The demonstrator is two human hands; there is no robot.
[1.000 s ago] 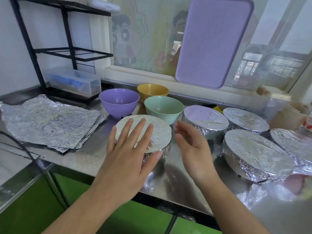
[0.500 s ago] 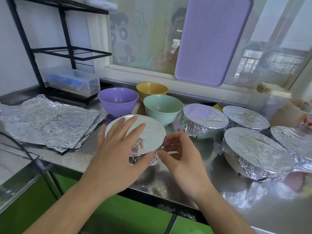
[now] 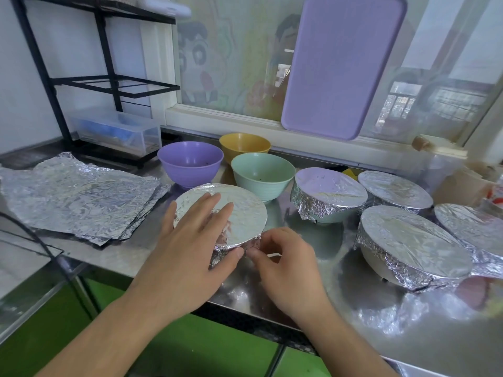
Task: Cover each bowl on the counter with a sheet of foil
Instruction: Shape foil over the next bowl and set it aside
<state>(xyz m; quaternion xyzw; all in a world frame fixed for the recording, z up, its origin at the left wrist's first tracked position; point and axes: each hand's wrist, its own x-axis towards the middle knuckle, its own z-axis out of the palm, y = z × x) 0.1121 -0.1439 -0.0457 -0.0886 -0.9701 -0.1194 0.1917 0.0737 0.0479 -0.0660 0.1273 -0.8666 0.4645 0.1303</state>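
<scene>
On the tabletop point(image 3: 141, 257), the left hand point(image 3: 187, 251) now lies flat on the foil-topped bowl point(image 3: 245, 216) while the right hand point(image 3: 283, 262) has come in, fingers point(image 3: 254, 253) pinching foil under its rim, nearly finishing this bowl.

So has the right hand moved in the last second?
Yes. The right hand has come down and in from the bowl's right, away from the mint bowl, to pinch foil at the covered bowl's near edge.
</scene>
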